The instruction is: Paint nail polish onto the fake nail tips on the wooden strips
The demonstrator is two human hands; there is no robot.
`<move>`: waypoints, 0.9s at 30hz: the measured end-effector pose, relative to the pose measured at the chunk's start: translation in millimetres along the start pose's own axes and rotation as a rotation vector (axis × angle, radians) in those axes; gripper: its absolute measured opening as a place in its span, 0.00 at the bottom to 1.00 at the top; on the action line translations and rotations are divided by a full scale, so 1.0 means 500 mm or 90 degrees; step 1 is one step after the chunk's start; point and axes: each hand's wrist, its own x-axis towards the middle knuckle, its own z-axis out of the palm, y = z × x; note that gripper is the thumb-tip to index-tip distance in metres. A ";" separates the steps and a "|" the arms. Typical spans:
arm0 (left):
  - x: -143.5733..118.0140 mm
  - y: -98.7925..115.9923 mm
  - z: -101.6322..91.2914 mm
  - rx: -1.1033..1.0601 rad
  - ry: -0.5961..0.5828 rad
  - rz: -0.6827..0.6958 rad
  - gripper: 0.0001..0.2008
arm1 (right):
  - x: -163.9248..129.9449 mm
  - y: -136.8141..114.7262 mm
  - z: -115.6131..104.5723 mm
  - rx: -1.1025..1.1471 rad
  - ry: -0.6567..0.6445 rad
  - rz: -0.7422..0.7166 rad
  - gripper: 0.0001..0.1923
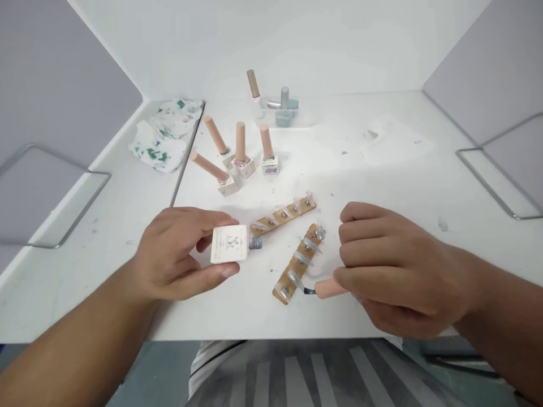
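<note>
Pinched between the thumb and fingers of my left hand point(182, 254) is a white square nail polish bottle point(229, 244), tipped on its side with its uncapped neck facing right. My right hand point(394, 271) is closed around the peach cap of a nail polish brush point(330, 288). The dark bristles meet the tip of a greyish false nail point(296, 279) on the nearer wooden strip point(292, 264), which carries several such nails. Behind it lies a second wooden strip point(284, 216) with several clear-looking false nails.
Several peach-capped polish bottles point(241, 148) stand at the back left. A clear tray point(288, 117) with other bottles sits by the rear wall. Stained tissues point(159, 138) lie at left, a white sheet point(396, 141) at right. Metal wire brackets point(483, 181) flank both sides.
</note>
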 end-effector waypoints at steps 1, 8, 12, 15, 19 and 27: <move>-0.002 -0.001 0.000 -0.006 0.000 -0.001 0.16 | 0.000 -0.001 -0.001 0.004 0.004 -0.001 0.07; -0.008 -0.002 0.001 -0.018 -0.002 -0.017 0.17 | 0.008 -0.009 0.002 -0.057 0.064 0.053 0.07; -0.002 -0.001 0.003 -0.018 0.007 0.008 0.17 | 0.013 -0.012 0.008 -0.083 0.070 0.053 0.07; -0.003 -0.003 0.003 -0.034 0.004 0.010 0.18 | 0.014 -0.011 0.010 -0.081 0.068 0.038 0.09; -0.011 -0.007 0.002 -0.047 0.003 -0.010 0.18 | 0.010 -0.010 0.009 -0.057 0.047 0.009 0.12; -0.010 -0.008 0.003 -0.044 0.005 -0.002 0.18 | 0.007 -0.010 0.001 -0.008 0.010 -0.014 0.11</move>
